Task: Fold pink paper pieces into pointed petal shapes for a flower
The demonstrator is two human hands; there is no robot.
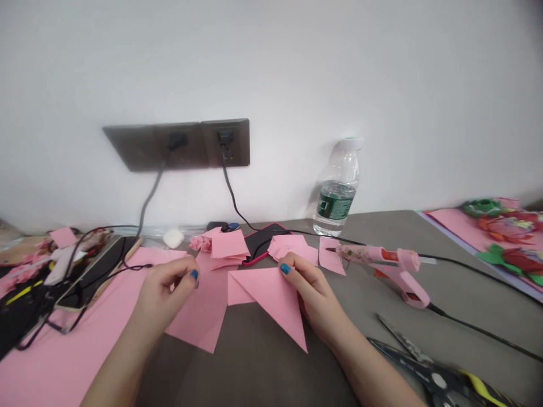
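Note:
My right hand (317, 295) pinches a folded pink sheet of paper (278, 299) between thumb and fingers. The sheet is folded into a triangle, its point hanging down, and a pink strip sticks out at its left. My left hand (169, 285) is apart from it on the left, fingers curled with the thumb against them, and nothing shows in its grip. Below and beside that hand lies a flat pink sheet (206, 322). Just behind are a stack of pink paper squares (230, 246) and more loose pink squares (292, 247).
To the right lie a pink glue gun (394, 263) with its cord and scissors (424, 367). A water bottle (338, 195) leans against the wall. Paper flowers (509, 226) lie far right. Glasses (63, 325), a phone (95, 277) and cables crowd the left, below a wall socket (224, 144).

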